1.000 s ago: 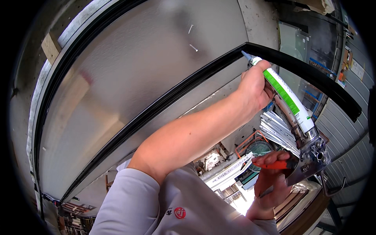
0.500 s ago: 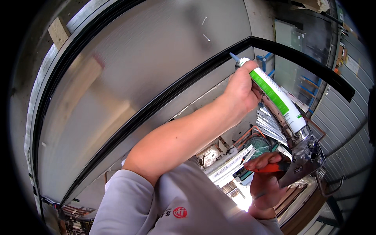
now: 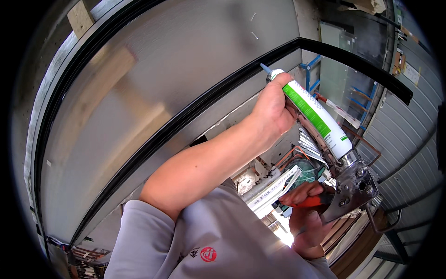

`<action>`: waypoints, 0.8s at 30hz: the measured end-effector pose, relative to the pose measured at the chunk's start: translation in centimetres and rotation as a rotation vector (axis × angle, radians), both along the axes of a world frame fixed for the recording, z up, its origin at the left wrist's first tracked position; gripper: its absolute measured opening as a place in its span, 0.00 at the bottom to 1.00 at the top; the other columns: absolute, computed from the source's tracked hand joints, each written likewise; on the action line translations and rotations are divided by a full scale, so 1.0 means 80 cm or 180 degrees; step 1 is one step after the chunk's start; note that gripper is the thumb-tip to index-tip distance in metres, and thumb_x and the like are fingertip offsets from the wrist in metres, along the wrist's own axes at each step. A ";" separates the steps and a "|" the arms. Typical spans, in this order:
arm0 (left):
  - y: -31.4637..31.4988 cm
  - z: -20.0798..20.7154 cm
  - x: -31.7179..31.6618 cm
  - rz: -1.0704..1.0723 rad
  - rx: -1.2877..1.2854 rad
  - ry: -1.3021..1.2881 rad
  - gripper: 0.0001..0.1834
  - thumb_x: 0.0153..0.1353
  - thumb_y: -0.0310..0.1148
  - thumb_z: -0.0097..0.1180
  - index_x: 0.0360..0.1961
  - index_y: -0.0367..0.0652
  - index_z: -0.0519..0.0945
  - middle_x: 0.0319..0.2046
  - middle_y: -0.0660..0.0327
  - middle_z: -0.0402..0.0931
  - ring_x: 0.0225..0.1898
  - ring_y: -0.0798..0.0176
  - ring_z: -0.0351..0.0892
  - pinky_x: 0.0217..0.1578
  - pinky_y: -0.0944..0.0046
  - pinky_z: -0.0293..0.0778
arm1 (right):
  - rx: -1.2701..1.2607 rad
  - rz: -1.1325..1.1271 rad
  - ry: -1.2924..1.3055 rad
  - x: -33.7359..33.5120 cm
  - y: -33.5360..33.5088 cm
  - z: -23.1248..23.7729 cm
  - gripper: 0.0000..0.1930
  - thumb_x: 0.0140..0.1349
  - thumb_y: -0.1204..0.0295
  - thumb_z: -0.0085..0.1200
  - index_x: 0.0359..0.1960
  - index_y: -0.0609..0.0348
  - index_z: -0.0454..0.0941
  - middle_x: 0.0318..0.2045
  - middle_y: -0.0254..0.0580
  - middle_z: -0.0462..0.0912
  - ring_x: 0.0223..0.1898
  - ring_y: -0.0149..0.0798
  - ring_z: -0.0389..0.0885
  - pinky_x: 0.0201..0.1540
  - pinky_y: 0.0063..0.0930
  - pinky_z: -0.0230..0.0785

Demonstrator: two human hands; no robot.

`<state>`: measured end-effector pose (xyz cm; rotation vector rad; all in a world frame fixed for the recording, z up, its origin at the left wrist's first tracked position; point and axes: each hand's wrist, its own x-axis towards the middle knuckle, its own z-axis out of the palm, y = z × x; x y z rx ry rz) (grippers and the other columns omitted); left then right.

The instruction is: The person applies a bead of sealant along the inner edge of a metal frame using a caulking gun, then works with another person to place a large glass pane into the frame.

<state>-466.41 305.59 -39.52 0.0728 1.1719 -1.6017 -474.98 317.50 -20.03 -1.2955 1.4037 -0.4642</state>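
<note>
A metal caulking gun (image 3: 351, 187) with an orange-red handle is held slantwise in both hands. In it lies a white and green sealant cartridge (image 3: 320, 114) with a blue-grey nozzle (image 3: 265, 68). My left hand (image 3: 275, 106) is wrapped round the cartridge's front end. My right hand (image 3: 307, 209) grips the handle lower down, partly in shadow. The nozzle tip is at a black frame (image 3: 195, 108), along its long bar left of the corner; whether it touches cannot be made out. A greyish translucent panel (image 3: 186, 60) fills the frame.
The black bar runs on past the corner to the right. A wooden block (image 3: 81, 19) stands against the frame's far left side. Beyond the gun are blue racks (image 3: 364, 104), a green round fan-like thing (image 3: 301, 173), white lengths (image 3: 274, 188) and a corrugated grey wall (image 3: 404, 139).
The caulking gun and both hands have shifted left, and the nozzle tip is farther from the frame's corner along the black bar. Both grips stay the same. The view has shifted slightly.
</note>
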 end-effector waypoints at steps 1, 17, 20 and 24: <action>0.004 -0.001 0.001 0.0051 -0.0074 -0.0004 0.09 0.65 0.34 0.52 0.37 0.38 0.70 0.29 0.54 0.73 0.32 0.55 0.76 0.42 0.48 0.76 | 0.0114 -0.0108 -0.0239 0.001 0.003 -0.001 0.20 0.61 0.72 0.56 0.54 0.63 0.66 0.39 0.50 0.74 0.41 0.45 0.76 0.48 0.45 0.76; 0.009 0.004 0.039 -0.0075 0.0017 0.0016 0.09 0.67 0.34 0.50 0.40 0.38 0.70 0.30 0.55 0.74 0.32 0.56 0.77 0.40 0.50 0.78 | 0.0219 -0.0035 -0.0052 0.044 -0.001 0.012 0.20 0.61 0.74 0.50 0.55 0.62 0.63 0.40 0.50 0.72 0.42 0.42 0.75 0.50 0.44 0.77; 0.003 0.008 0.048 -0.0101 0.0071 0.0048 0.09 0.67 0.34 0.51 0.40 0.39 0.70 0.29 0.57 0.74 0.32 0.58 0.77 0.39 0.53 0.78 | 0.0243 -0.0072 -0.0009 0.054 -0.006 0.018 0.20 0.61 0.74 0.49 0.54 0.62 0.63 0.40 0.49 0.72 0.43 0.42 0.75 0.50 0.45 0.76; 0.012 0.011 0.052 -0.0107 0.0054 -0.0055 0.11 0.68 0.35 0.49 0.40 0.38 0.69 0.31 0.54 0.74 0.34 0.55 0.76 0.43 0.47 0.76 | 0.0235 -0.0082 -0.0095 0.061 -0.001 0.019 0.20 0.60 0.74 0.50 0.54 0.62 0.64 0.39 0.49 0.72 0.43 0.42 0.75 0.51 0.45 0.76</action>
